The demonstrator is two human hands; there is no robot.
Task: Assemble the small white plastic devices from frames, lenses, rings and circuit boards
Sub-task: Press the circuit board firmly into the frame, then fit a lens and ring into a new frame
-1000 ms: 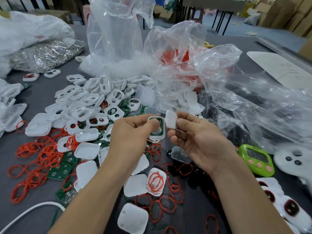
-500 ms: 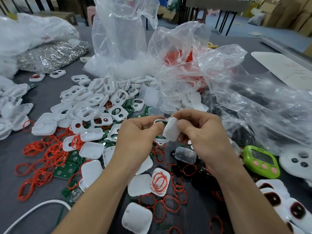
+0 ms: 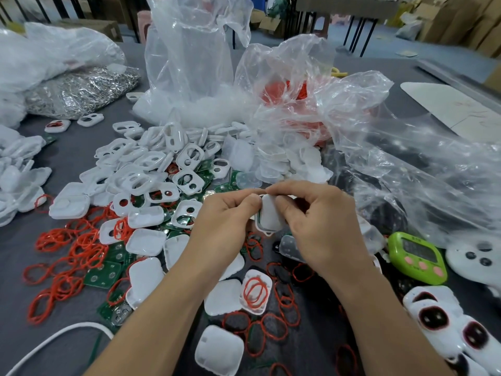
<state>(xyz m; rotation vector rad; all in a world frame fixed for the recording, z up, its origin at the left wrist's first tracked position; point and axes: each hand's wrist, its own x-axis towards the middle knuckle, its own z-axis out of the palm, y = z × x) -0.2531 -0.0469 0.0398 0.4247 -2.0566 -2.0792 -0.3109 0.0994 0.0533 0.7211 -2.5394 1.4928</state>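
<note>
Both hands meet over the middle of the table (image 3: 76,142). The left hand (image 3: 225,221) pinches the left edge of a small white device (image 3: 269,215) between thumb and forefinger, and the right hand (image 3: 317,221) curls its fingers round the top and right side of the same piece. So both are grasping it, held up in the air rather than resting on anything. A thin green line shows along the device's left rim, and a little loop tab sticks out at its lower end.

Beyond the left hand lies a heap of white frames (image 3: 151,169) with oval cut-outs, piled loosely on one another. Nearer me on the left, red rings (image 3: 73,251) are scattered in tangles, with green circuit boards (image 3: 104,275) lying among them. White covers (image 3: 219,354) sit flat between and below the forearms — one of them (image 3: 256,290) holds a few red rings inside it.

At the lower right, finished devices (image 3: 439,318) with dark round windows lie close together. Just above them is a green timer (image 3: 417,257) with pink buttons, and beside that a round white part (image 3: 479,256) with three dark dots. Crumpled clear bags (image 3: 189,63) stand behind the heap; one on the right has something red inside. A bag of shiny metal pieces (image 3: 81,90) lies far left, and a white cable (image 3: 54,337) curves along the near left corner.
</note>
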